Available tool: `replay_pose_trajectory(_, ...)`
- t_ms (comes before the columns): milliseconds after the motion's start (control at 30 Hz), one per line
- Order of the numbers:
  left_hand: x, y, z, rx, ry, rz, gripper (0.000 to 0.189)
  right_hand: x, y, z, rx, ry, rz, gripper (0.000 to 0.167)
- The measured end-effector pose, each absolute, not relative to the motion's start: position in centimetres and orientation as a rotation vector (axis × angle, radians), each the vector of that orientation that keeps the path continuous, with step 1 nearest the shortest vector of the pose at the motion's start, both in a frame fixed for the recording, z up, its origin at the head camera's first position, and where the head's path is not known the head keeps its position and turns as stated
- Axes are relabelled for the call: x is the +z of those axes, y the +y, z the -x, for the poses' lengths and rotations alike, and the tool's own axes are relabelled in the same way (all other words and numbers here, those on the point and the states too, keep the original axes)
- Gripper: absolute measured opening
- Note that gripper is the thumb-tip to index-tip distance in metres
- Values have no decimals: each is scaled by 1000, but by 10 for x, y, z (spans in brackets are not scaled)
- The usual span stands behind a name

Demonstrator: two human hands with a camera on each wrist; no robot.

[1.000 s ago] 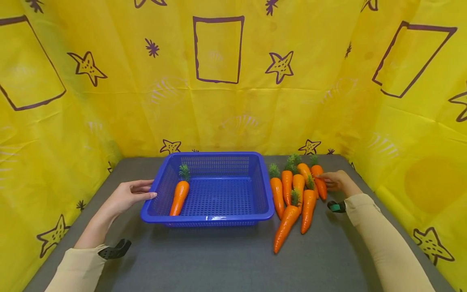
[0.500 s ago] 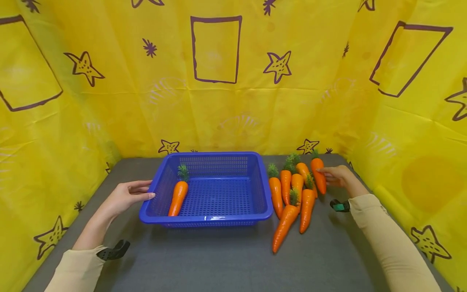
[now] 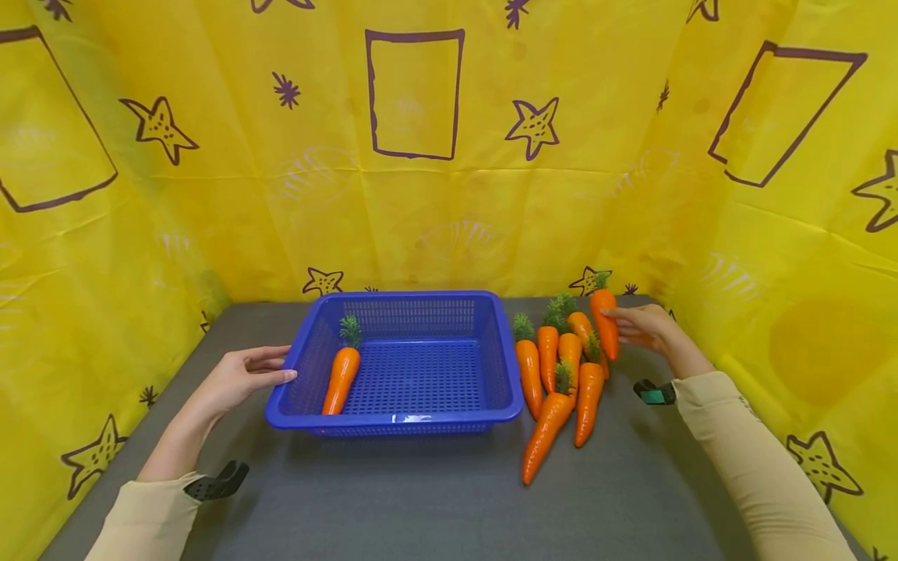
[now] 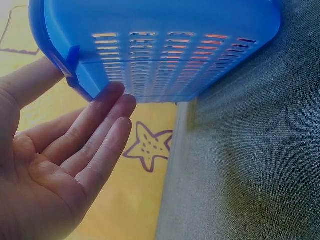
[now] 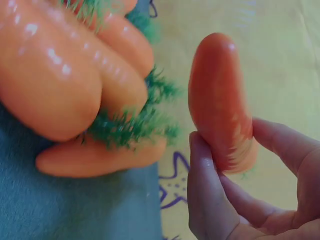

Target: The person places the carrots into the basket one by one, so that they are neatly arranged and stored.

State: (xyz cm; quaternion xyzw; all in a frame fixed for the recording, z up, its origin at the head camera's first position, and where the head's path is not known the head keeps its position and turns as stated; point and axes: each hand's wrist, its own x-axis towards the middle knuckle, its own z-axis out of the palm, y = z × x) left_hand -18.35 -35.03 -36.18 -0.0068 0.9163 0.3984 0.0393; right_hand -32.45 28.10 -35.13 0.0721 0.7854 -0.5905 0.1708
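Observation:
My right hand [image 3: 654, 331] pinches an orange carrot [image 3: 604, 315] with a green tuft between thumb and fingers; in the right wrist view this carrot [image 5: 220, 95] stands upright, apart from the pile. Several more carrots [image 3: 552, 436] lie heaped to the right of a blue plastic basket [image 3: 403, 421]. Inside the basket, along its left side, rests a single carrot [image 3: 341, 379]. My left hand [image 3: 242, 379] holds the basket's left rim, the thumb over the edge. In the left wrist view, fingers [image 4: 107, 100] lie under the rim by the slotted wall.
A dark grey tabletop [image 3: 421, 499] carries everything. Yellow cloth [image 3: 449, 226] with drawn starfish and frames hangs at the back and both sides. The basket's near right corner sits close beside the heap of carrots.
My right hand has lifted the rightmost carrot up and away from the pile, tilting it slightly to the left. The left hand and the basket keep their places.

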Motion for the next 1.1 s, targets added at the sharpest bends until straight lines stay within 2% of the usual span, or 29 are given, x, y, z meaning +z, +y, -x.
replay_pose_trajectory(400, -362, -351, 184, 1221, 2803, 25, 77, -333, 248, 315, -1662, 2254, -81, 78)
replay_pose_trajectory(767, -363, -352, 183, 1257, 2800, 8, 74, -323, 214, 313, -1642, 2177, -34, 84)
replay_pose_trajectory(1100, -363, -352, 184, 1251, 2808, 10, 75, -317, 181, 311, -1599, 2184, 28, 80)
